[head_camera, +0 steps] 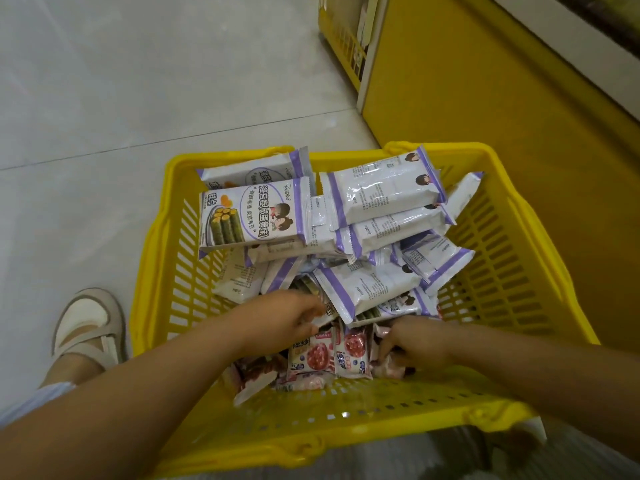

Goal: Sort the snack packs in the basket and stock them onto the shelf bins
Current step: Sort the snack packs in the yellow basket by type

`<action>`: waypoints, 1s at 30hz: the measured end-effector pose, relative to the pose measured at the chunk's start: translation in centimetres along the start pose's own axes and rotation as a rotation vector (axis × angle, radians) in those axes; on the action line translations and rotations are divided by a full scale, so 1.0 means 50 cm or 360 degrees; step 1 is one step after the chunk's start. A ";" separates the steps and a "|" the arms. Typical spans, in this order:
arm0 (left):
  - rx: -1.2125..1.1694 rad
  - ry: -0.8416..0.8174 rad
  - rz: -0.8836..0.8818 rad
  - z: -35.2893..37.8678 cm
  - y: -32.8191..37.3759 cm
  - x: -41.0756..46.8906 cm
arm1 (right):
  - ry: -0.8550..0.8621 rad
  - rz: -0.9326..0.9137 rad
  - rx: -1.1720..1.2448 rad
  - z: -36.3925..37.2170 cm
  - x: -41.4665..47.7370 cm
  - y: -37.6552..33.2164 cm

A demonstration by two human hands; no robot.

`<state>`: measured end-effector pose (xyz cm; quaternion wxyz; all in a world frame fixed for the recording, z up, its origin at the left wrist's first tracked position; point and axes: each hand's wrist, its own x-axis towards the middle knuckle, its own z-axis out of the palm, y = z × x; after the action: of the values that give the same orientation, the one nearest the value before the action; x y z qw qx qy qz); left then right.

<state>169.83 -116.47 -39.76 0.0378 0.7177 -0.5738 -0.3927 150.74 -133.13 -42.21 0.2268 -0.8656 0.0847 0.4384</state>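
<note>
A yellow plastic basket (512,271) stands on the floor in front of me. Its far half holds several white-and-purple seaweed roll packs (252,216), piled loosely. Small pink-and-red snack packs (329,355) lie at the near side. My left hand (287,317) reaches in from the left, fingers curled on the edge of a white pack at the pile's near edge. My right hand (412,344) is down among the pink packs, fingers curled round one of them; what lies under both hands is hidden.
A yellow shelf unit (485,109) rises to the right of the basket, with a yellow wire bin (346,39) at the top centre. Grey floor tiles (138,98) spread to the left. My left shoe (90,323) stands beside the basket.
</note>
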 end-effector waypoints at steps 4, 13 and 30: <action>0.0001 -0.0080 0.0020 -0.022 0.003 -0.021 | 0.0136 -0.0051 0.0126 -0.040 -0.063 -0.009; -0.0611 -0.0214 0.0069 -0.065 0.036 -0.070 | 0.0357 -0.0228 0.1976 -0.090 -0.093 -0.198; 0.1012 0.0058 -0.0180 -0.056 0.049 -0.054 | 0.0197 0.0444 0.0234 -0.106 -0.167 0.043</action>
<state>169.48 -116.09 -35.19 -0.2001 0.7312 -0.6261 -0.1824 148.79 -137.96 -33.52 0.2209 -0.8518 0.2498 0.4040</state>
